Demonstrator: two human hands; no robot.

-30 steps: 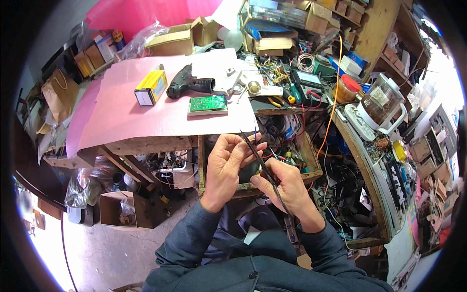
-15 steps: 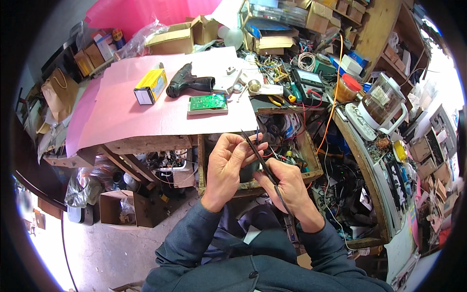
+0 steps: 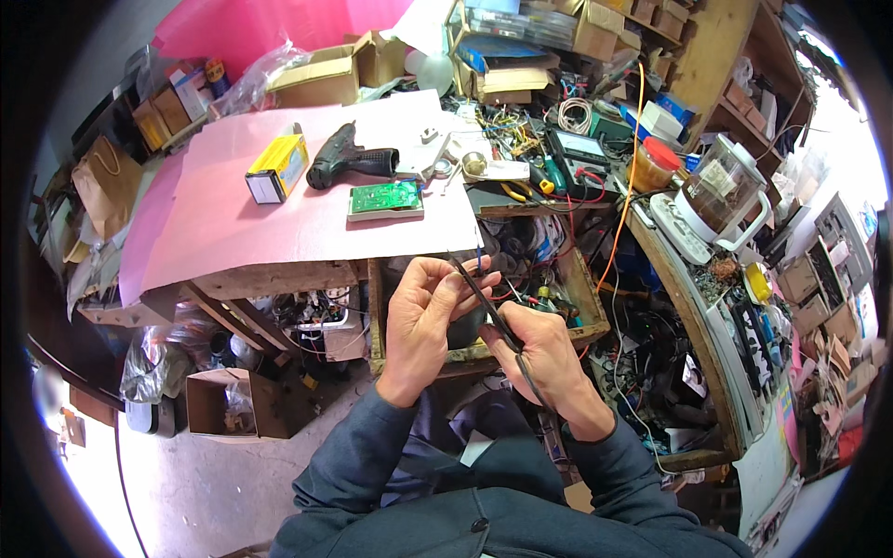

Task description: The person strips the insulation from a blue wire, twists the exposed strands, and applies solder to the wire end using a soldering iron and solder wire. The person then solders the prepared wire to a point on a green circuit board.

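Observation:
A black cord (image 3: 493, 314) runs slantwise between my hands, its lower length passing along my right palm toward the wrist. My left hand (image 3: 416, 321) is closed in a pinch at its upper end, where a thin dark strand and a blue strand (image 3: 479, 257) stick up past the fingers. Lower down, my right hand (image 3: 544, 352) wraps round the cord, thumb and forefinger pressed along it. Both hands are in front of the open wooden drawer (image 3: 586, 330), just off the table's near edge. What lies inside the left fingertips is hidden.
On the pink sheet (image 3: 223, 223) lie a green circuit board (image 3: 386, 196), a black drill body (image 3: 349, 160) and a yellow box (image 3: 279, 169). A multimeter (image 3: 584, 149) and tangled wires sit behind. A glass jug (image 3: 726, 191) stands right; a cardboard box (image 3: 270, 409) is on the floor.
The whole scene has shifted slightly to the left in the picture. My hands keep nearly the same hold on the cord.

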